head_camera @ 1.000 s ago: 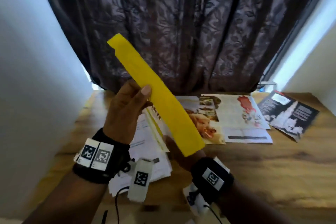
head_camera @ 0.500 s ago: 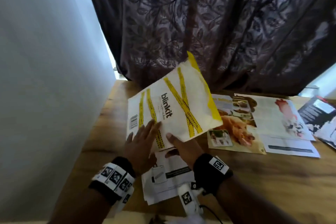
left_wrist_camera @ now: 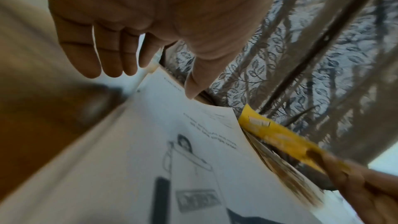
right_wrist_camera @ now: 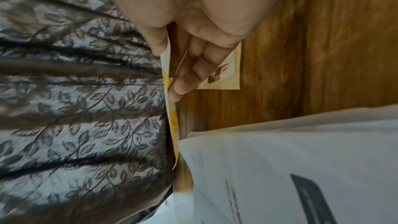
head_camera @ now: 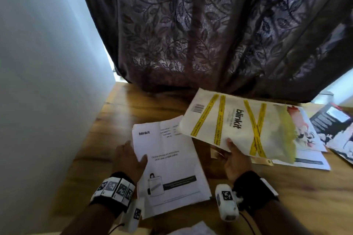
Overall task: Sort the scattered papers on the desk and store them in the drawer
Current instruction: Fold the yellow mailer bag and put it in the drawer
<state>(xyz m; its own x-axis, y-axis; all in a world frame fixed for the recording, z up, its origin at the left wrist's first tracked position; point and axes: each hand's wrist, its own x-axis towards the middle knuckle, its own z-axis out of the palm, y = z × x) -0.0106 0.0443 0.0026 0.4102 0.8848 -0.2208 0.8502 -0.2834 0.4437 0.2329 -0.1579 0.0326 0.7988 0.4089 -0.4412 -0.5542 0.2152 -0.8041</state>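
A white "blinkit" paper bag [head_camera: 238,126] with yellow tape stripes hangs level above the wooden desk [head_camera: 286,196]. My right hand [head_camera: 232,149] pinches its near edge, thumb on top and fingers beneath; the right wrist view shows that bag edge [right_wrist_camera: 171,117] between thumb and fingers. A white printed "blinkit" sheet [head_camera: 168,168] lies on a small stack of papers at front centre. My left hand [head_camera: 133,155] is at that sheet's left edge, fingers [left_wrist_camera: 107,60] straight and thumb tip touching the sheet [left_wrist_camera: 172,142]. No drawer is in view.
Colour leaflets [head_camera: 305,131] and a dark brochure [head_camera: 328,118] lie on the desk at right, partly under the bag. A small leaflet [right_wrist_camera: 226,74] lies below my right hand. A dark patterned curtain [head_camera: 210,34] hangs behind; a white wall [head_camera: 47,82] stands left.
My left hand let go of the bag and came down onto the white sheet. My right hand carried the bag rightward and laid it flatter over the leaflets.
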